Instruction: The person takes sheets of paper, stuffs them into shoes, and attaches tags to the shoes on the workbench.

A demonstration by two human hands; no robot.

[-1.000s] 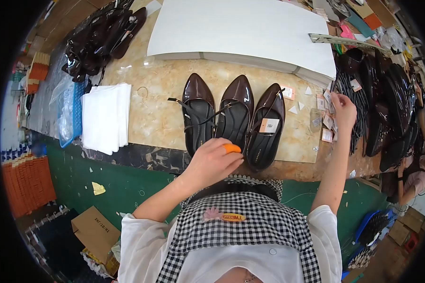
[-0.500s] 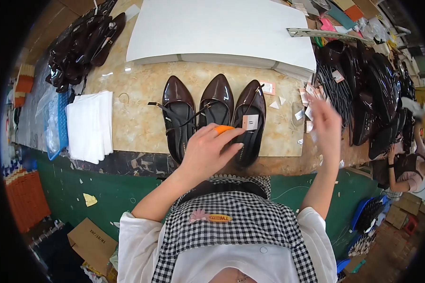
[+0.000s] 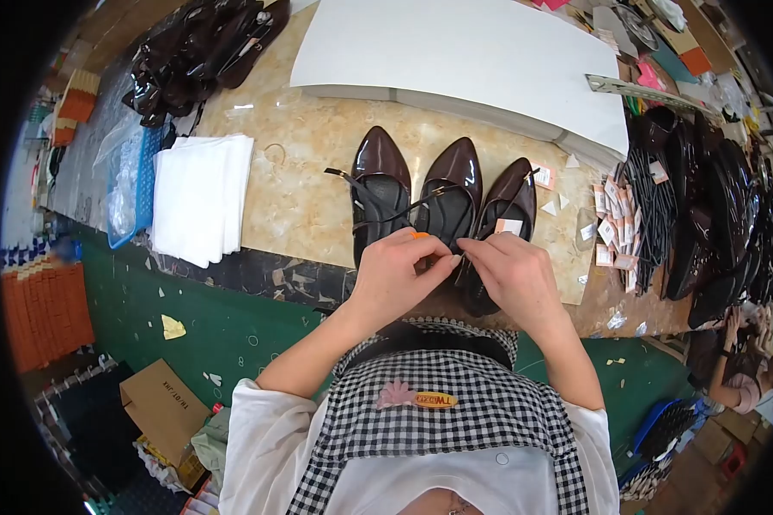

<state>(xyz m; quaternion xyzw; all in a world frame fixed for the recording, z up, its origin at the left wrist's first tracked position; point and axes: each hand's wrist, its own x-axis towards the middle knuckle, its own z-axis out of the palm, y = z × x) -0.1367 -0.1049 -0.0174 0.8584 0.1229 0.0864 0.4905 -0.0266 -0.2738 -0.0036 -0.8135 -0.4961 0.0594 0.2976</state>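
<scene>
Three dark burgundy patent pointed-toe shoes stand side by side on the table: a left shoe [image 3: 380, 154], a middle shoe [image 3: 457, 165] and a right shoe [image 3: 510, 187]. Thin black straps lie across them. My left hand [image 3: 401, 273], with an orange cover on one finger, is closed in a pinch over the heel of the middle shoe. My right hand [image 3: 517, 273] pinches close beside it, over the right shoe's rear. Whatever the fingertips hold is too small and hidden to make out. A paper tag [image 3: 508, 227] rests on the right shoe, just beyond my right hand.
A big white-topped stack [image 3: 455, 56] lies at the back. White sheets [image 3: 202, 197] and a blue basket [image 3: 146, 189] are at left. Price tags [image 3: 617, 215] with black cords and piled shoes [image 3: 704, 206] lie at right. Another person's arm [image 3: 726, 360] shows at far right.
My right hand has come left from beside the tags to the shoes and meets my left hand in a pinch. The whole view has shifted and tilted.
</scene>
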